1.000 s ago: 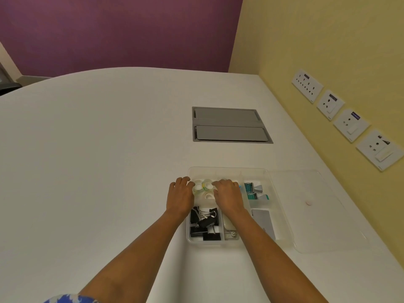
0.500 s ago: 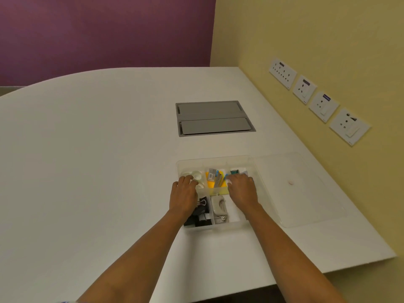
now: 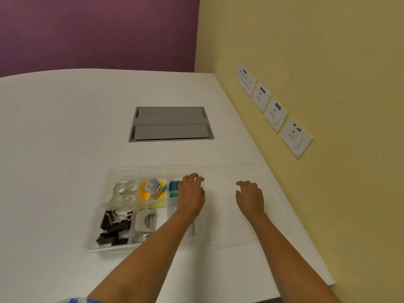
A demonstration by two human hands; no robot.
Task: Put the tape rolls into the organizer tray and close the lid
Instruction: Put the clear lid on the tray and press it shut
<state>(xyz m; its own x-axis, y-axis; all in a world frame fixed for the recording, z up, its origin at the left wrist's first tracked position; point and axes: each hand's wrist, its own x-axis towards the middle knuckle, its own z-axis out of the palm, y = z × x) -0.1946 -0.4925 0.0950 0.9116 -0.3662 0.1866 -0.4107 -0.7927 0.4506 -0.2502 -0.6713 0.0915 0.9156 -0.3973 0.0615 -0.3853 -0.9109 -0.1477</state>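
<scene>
A clear organizer tray (image 3: 99, 226) lies on the white table. Several clear tape rolls (image 3: 124, 191) sit in its back-left compartment. The clear lid (image 3: 227, 215) lies flat on the table just right of the tray. My left hand (image 3: 191, 196) is over the tray's right edge, fingers bent down where tray and lid meet. My right hand (image 3: 250, 196) hovers over the lid's middle, fingers spread and curled, holding nothing. I cannot tell whether either hand touches the lid.
Black binder clips (image 3: 114, 227), a grey item (image 3: 145, 221), yellow notes with pens (image 3: 153, 190) and teal clips (image 3: 173, 188) fill other compartments. A grey cable hatch (image 3: 170, 124) is set into the table behind. The yellow wall with sockets (image 3: 274, 113) stands right.
Both hands have left the tape-roll compartment and moved right, the left to the tray's right edge, the right out over the lid. The camera has swung right as well.
</scene>
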